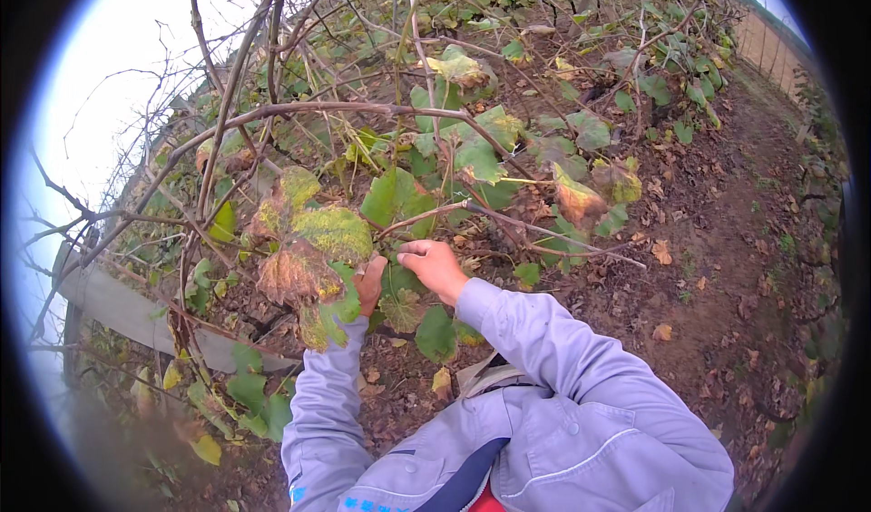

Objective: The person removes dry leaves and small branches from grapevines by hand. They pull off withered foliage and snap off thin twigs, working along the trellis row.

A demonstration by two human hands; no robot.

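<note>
My right hand [435,267] reaches in among the grapevine leaves, thumb and forefinger close together beside a thin stem. What lies between those fingertips is too small to make out. Just to its left is my left hand [369,284], partly covered by a large yellow-brown grape leaf [303,270]. Its fingertips nearly meet the right hand's at the vine. Above both hands, a brown cane [425,213] slants up to a cut-looking joint. A green grape leaf [395,196] hangs behind it, and another [435,335] hangs below my right wrist.
A thick vine cane [326,107] arches across in front of me. Bare canes [224,117] tangle at the left, above a pale concrete-like post [150,315] lying aslant. On the right, a dirt path [721,240] strewn with dry leaves runs beside the vine row.
</note>
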